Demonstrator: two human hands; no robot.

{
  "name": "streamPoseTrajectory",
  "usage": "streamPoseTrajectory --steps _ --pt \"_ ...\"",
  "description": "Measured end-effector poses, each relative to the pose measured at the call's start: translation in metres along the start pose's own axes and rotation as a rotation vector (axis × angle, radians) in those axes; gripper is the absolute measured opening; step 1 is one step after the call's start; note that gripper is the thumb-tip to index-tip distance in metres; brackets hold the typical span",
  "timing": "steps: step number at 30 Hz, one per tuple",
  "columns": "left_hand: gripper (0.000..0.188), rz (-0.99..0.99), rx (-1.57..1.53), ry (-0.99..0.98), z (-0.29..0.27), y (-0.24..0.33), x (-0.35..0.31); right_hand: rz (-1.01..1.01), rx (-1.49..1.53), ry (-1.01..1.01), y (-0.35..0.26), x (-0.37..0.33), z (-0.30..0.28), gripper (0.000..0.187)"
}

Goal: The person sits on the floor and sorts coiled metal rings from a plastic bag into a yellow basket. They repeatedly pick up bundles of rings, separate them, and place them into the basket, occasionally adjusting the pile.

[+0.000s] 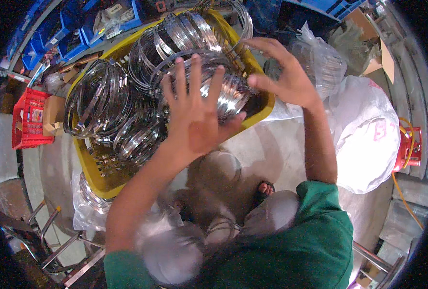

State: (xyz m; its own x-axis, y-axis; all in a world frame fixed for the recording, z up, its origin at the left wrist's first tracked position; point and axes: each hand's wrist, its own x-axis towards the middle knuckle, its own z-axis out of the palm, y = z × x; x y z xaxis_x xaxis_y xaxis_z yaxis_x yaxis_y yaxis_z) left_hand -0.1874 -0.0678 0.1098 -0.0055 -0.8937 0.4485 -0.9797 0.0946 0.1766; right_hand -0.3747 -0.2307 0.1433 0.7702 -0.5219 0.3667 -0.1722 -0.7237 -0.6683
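A yellow plastic basket (96,180) in front of me is heaped with bundles of shiny steel hose clamps (96,103), large rings of metal band. My left hand (194,111) lies over the bundle at the basket's right side, palm down, fingers spread. It hides part of those rings. My right hand (286,77) is at the basket's right rim, with thumb and fingers apart. Its fingertips are near the rings at the upper right; whether they touch is hard to tell. One loop of bands (245,21) rises above the far rim.
Clear plastic bags (320,67) and a large white sack (363,139) stand at the right, beside a red gas cylinder (411,147). A red crate (28,118) sits at the left. Blue bins (69,43) line the back. A metal-framed stool or ladder (74,250) is at lower left.
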Motion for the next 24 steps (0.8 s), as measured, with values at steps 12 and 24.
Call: streamPoseTrajectory --steps 12,24 --pt "0.065 0.162 -0.146 0.028 -0.065 -0.026 -0.065 -0.287 -0.193 0.611 -0.01 -0.065 0.045 0.009" --pt "0.077 -0.648 0.314 -0.121 -0.04 -0.02 -0.364 -0.611 0.117 -0.791 0.042 -0.23 0.228 0.049"
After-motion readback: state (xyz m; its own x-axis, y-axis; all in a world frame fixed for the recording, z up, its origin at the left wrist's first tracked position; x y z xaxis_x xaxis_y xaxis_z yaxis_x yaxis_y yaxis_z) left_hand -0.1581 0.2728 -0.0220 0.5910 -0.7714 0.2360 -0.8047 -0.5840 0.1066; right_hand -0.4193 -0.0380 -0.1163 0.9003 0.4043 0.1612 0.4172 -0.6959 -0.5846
